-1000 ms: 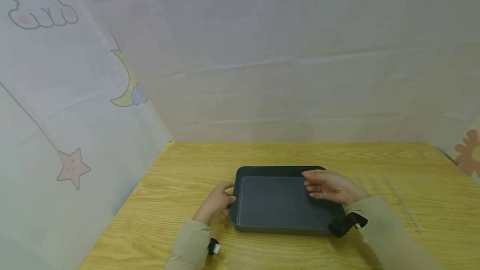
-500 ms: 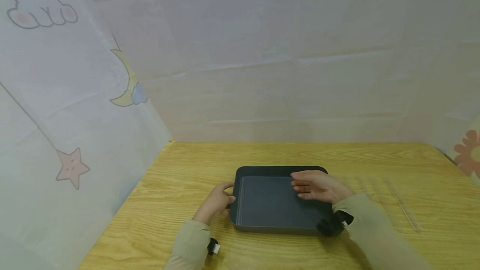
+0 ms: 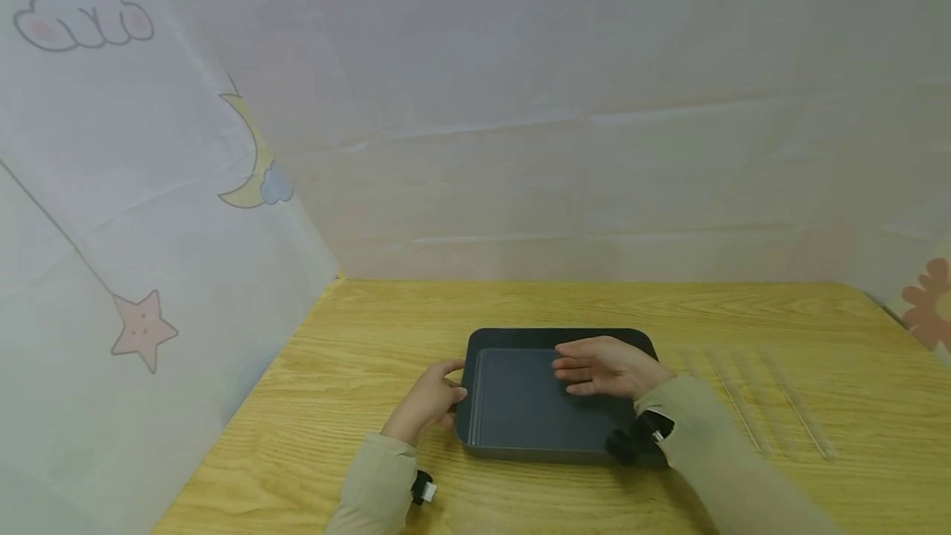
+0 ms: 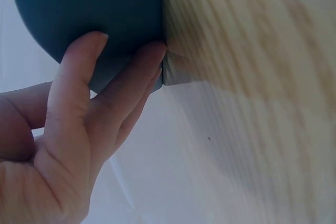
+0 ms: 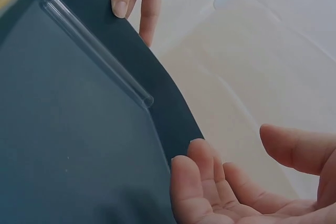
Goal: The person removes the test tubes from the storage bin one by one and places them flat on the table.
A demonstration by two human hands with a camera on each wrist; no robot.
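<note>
A dark grey rectangular baking tray (image 3: pixel 553 454) lies on the wooden table. My left hand (image 3: pixel 427 401) holds its left side, the thumb hooked over the rim and the fingers against the outer wall. Inside the tray, along its left wall, rests a clear tube (image 5: pixel 97 51), faintly visible in the head view too. My right hand (image 3: pixel 605 366) hovers over the right half of the tray, palm turned left, fingers loosely extended and holding nothing. In the right wrist view its fingers (image 5: pixel 186 182) overlap the tray's far wall.
Several more clear tubes (image 3: pixel 798 403) lie side by side on the table (image 3: pixel 357 329) right of the tray, beside the right sleeve (image 3: pixel 713 444). A pale printed sheet (image 3: pixel 557 147) hangs behind the table's back edge and along its left side.
My right hand has moved left over the tray, its sleeve uncovering more of the tubes on the table. The left hand and the tray have stayed in place.
</note>
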